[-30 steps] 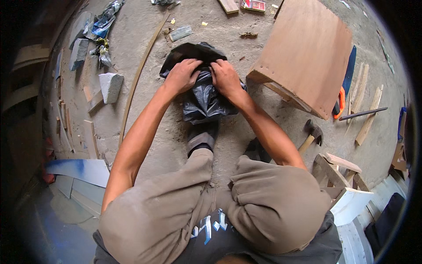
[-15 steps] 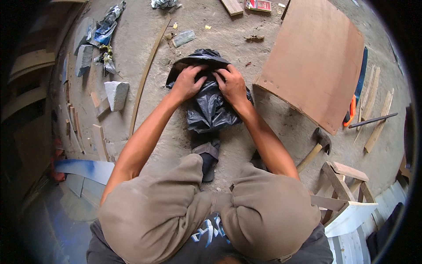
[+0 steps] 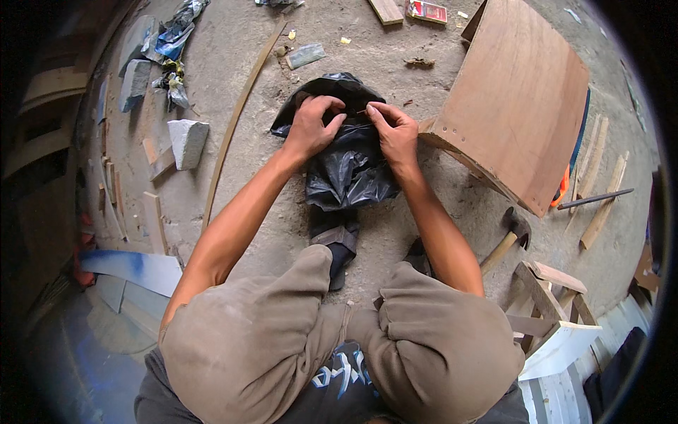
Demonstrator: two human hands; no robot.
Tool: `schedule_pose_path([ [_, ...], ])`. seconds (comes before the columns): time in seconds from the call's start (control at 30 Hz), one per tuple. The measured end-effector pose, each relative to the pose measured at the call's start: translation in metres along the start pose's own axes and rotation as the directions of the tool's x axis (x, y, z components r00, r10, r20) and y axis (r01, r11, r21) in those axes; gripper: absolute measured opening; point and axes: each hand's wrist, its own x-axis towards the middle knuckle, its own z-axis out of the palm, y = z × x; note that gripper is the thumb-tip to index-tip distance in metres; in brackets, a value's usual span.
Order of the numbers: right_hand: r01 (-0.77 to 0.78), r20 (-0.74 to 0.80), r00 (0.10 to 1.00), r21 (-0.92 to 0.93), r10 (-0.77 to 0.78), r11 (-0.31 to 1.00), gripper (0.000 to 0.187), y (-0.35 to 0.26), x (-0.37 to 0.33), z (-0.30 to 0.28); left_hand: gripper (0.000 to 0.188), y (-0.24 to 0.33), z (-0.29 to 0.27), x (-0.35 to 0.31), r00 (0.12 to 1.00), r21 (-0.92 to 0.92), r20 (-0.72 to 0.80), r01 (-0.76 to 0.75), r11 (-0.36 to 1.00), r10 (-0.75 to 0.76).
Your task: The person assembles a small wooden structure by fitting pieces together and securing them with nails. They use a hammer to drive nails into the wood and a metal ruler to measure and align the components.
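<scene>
— Item one: black plastic bag (image 3: 349,166), crumpled, lying on the concrete floor (image 3: 268,177) in front of the squatting person's knees. Hands?

— Left hand (image 3: 313,127) rests on the bag's upper edge, fingers curled and gripping the plastic. Right hand (image 3: 394,131) sits just beside it, thumb and forefinger pinched together at the bag's top; something thin shows at the fingertips, too small to tell what.

— Nearby stock?

— Curved plywood seat (image 3: 519,106) to the right, near the right hand. Hammer (image 3: 508,237) on the floor below it, wooden handle toward the person. Long thin wooden strip (image 3: 236,120) to the left, grey stone block (image 3: 187,141) beyond it. Small wooden stool (image 3: 554,314) at lower right.
</scene>
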Motion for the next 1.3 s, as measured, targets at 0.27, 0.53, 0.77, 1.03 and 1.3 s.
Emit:
schedule_pose_path([
  [0.27, -0.068, 0.046, 0.997, 0.214, 0.059, 0.974, 0.020, -0.022, -0.024, 0.006, 0.020, 0.031, -0.010, -0.017, 0.993, -0.200, -0.092, -0.096, 0.975, 0.078],
  [0.53, -0.094, 0.104, 0.992, 0.164, 0.078, 0.982, 0.021, -0.035, -0.049, 0.002, 0.016, 0.036, -0.002, -0.024, 0.993, -0.472, -0.064, 0.061, 0.879, -0.103],
  [0.77, -0.087, -0.034, 0.996, -0.050, 0.086, 0.995, 0.023, -0.025, -0.101, -0.033, 0.019, 0.077, 0.030, -0.034, 0.980, -0.656, 0.198, 0.153, 0.739, -0.028],
  [1.03, -0.138, -0.389, 0.921, -0.317, 0.004, 0.938, 0.027, -0.039, -0.150, -0.119, 0.019, 0.111, 0.097, -0.032, 0.911, -0.707, 0.413, 0.316, 0.633, 0.007],
  [1.3, -0.277, -0.615, 0.766, -0.581, -0.189, 0.766, 0.027, -0.098, -0.227, -0.194, 0.018, 0.144, 0.137, -0.025, 0.796, -0.715, 0.551, 0.295, 0.634, 0.252],
])
